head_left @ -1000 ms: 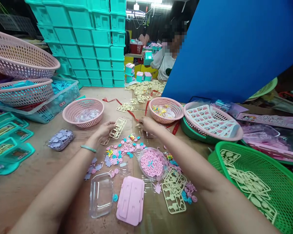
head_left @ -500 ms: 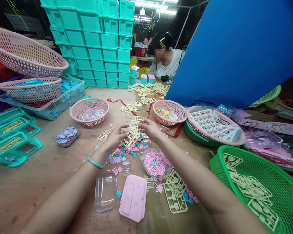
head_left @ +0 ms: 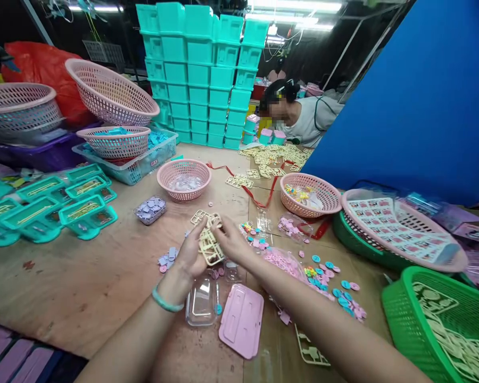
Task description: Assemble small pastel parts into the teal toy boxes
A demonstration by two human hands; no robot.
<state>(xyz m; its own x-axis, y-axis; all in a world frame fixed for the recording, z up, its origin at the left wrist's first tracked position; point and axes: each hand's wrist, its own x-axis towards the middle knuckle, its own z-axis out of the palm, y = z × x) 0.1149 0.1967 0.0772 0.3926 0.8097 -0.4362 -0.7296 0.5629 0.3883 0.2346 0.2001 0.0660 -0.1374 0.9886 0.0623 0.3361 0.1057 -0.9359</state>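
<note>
Both my hands grip one cream plastic parts frame [head_left: 209, 246] above the wooden table [head_left: 91, 276]. My left hand [head_left: 191, 254], with a green band on its wrist, pinches the frame's left side. My right hand [head_left: 232, 242] pinches its right side. Just below them lie a clear plastic tray [head_left: 200, 301] and a pink plastic backing plate [head_left: 241, 319]. Several small pink, blue and purple plastic pieces [head_left: 335, 287] are scattered around the hands.
Pink baskets [head_left: 183, 178] [head_left: 310, 194] stand beyond my hands, a sticker-sheet basket [head_left: 399, 229] and a green basket of cream frames [head_left: 447, 324] at right. Teal trays [head_left: 83, 213] lie at left. Stacked teal crates [head_left: 207, 74], a blue board [head_left: 415, 101] and a seated person [head_left: 299, 114] are behind.
My hands have drawn the cream frame closer to me and lower. The camera has swung left, so the table's things have shifted right in view.
</note>
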